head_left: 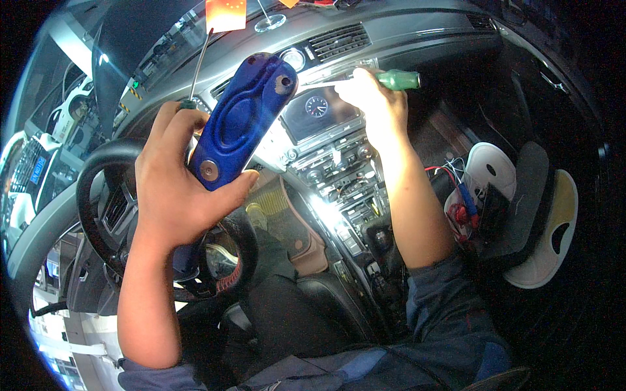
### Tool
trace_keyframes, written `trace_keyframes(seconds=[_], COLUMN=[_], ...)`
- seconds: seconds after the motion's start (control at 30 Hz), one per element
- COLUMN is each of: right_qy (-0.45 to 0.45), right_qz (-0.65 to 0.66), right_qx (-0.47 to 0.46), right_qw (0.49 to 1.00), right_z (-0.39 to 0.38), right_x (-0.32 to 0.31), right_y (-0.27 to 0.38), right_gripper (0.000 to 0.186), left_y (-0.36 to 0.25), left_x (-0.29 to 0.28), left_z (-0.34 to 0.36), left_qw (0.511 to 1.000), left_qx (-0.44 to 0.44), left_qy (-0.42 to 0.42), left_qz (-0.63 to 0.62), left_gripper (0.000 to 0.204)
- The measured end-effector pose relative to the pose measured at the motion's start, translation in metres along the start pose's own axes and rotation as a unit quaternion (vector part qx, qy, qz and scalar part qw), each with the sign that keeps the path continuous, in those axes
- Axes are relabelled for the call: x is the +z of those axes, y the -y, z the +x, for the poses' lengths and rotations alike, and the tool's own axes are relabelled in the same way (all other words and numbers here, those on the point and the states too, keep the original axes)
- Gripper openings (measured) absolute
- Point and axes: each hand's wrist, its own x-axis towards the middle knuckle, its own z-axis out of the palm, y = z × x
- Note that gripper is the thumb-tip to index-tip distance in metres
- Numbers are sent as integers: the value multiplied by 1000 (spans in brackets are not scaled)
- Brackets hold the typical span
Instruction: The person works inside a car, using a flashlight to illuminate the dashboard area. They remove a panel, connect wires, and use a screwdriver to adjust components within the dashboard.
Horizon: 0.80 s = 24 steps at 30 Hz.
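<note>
My left hand is wrapped round a blue handheld work light, held up in front of the dashboard. Between its upper fingers sits a dark green end with a thin metal shaft rising from it, which looks like a second screwdriver. My right hand grips a green-handled screwdriver; its shaft points left along the top edge of the centre screen. Where the tip ends is hidden behind the work light. Bright light falls on my right hand and the screen surround.
Below the screen, the console is stripped of trim, its parts exposed. The steering wheel stands at the left. Wires with red and blue connectors and white-edged panels lie at the right. A small flag is over the dashboard.
</note>
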Motion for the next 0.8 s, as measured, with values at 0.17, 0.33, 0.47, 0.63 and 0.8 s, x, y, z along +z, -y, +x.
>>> trace_keyframes(seconds=[0.17, 0.33, 0.47, 0.63, 0.8], right_qy=[24, 34, 12, 59, 115], right_qz=[-2, -25, -11, -8, -158], right_qx=[14, -2, 0, -64, -161], right_qw=[1000, 999, 1000, 996, 967], right_z=[-1, -4, -8, -10, -15], right_x=[3, 6, 5, 6, 15], right_y=[-1, 4, 8, 11, 12], right_gripper=[28, 24, 17, 15, 10], left_y=[1, 3, 1, 0, 0], left_x=[1, 1, -1, 0, -2], left_z=[-1, -1, 0, 1, -1], left_qw=[1000, 1000, 1000, 1000, 999], left_qx=[4, 13, -3, 8, -22], left_qy=[-9, -14, -2, -4, 21], left_qz=[-9, -2, -5, 3, -11], left_gripper=[59, 59, 58, 58, 64])
